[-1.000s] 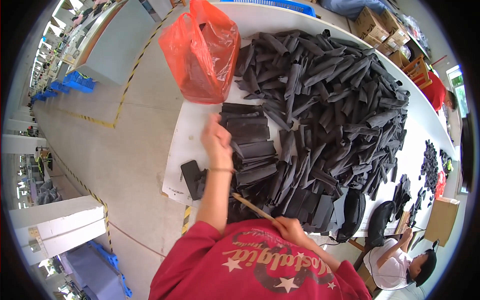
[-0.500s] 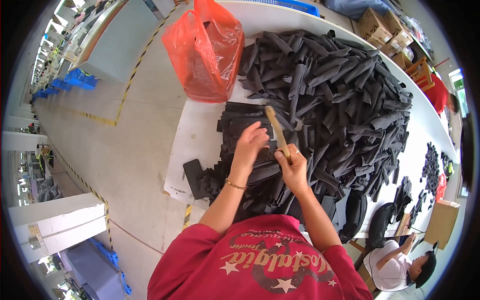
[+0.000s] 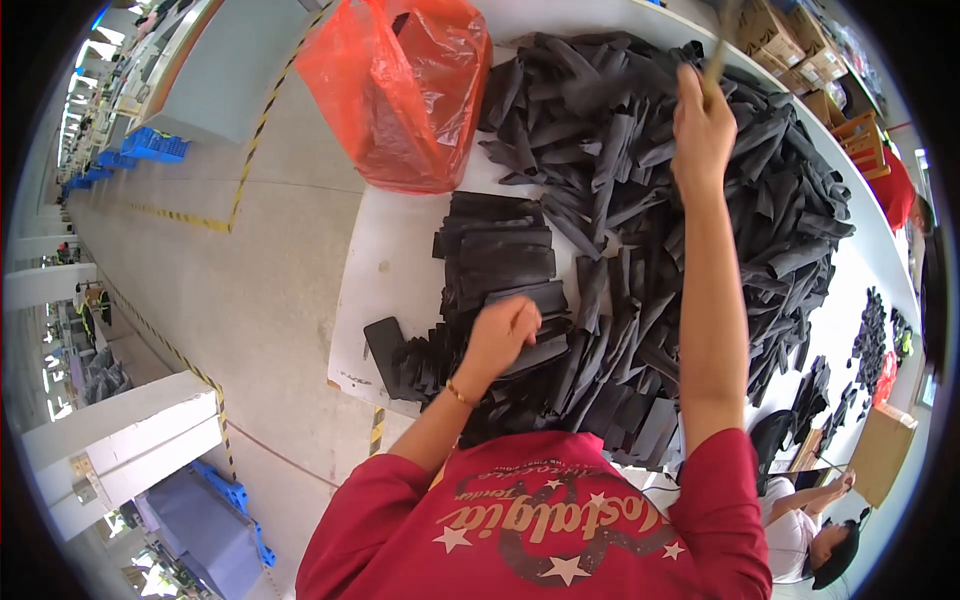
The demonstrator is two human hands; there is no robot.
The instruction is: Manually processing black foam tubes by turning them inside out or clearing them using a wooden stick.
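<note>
My right hand [image 3: 703, 130] reaches far over the heap of black fabric pieces [image 3: 640, 150], closed round a light wooden stick [image 3: 717, 65]. The stick's upper end runs out past the top of the picture. My left hand [image 3: 503, 333], with a bracelet at the wrist, is over the rows of flat black pieces [image 3: 505, 258] at the near left. Its fingers are curled; whether anything is between them is hidden. More flat black pieces [image 3: 630, 420] lie close to my body.
A red plastic bag [image 3: 400, 110] stands at the table's far left. A black phone-like slab [image 3: 383, 350] lies near the left edge of the white table [image 3: 375, 250]. Cardboard boxes [image 3: 775, 40] are beyond the far edge. A person in white [image 3: 795, 520] sits at right.
My right hand has swung with the stick from the middle of the table to the far right over the heap. My left hand has drawn nearer to me and its fingers have curled.
</note>
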